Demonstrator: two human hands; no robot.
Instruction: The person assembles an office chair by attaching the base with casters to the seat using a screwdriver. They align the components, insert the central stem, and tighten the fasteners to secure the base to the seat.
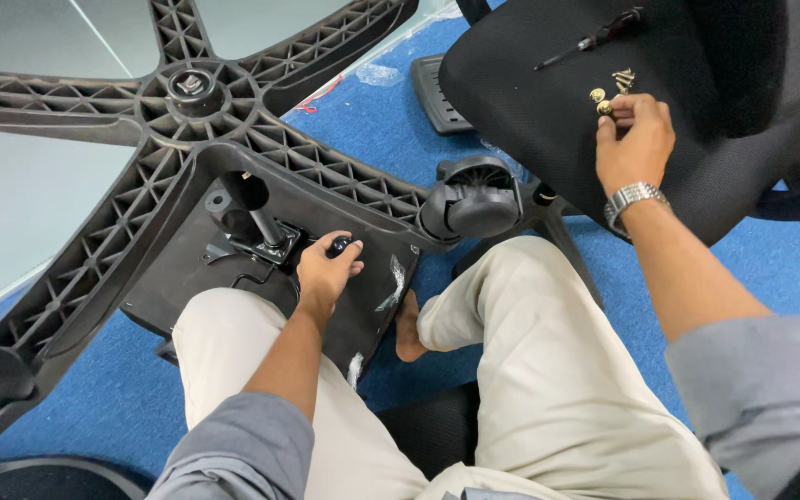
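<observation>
My left hand [324, 275] grips a black round knob [340, 245] on the black underside plate of a chair seat [178, 268], which rests against my knees. Beside it on the plate sits a metal tilt mechanism with a black lever [256, 222]. My right hand [634, 141], with a metal watch on the wrist, reaches to a black mesh chair seat [548, 111] and pinches small brass-coloured screws [602, 100]. More brass hardware [623, 80] lies just beyond my fingers.
An upturned black five-arm chair base [194, 88] with a caster [470, 199] leans over the plate. A screwdriver [594, 39] lies on the mesh seat. Blue carpet [372, 120] covers the floor, with a grey surface [20, 194] at left and a black armrest pad [432, 93].
</observation>
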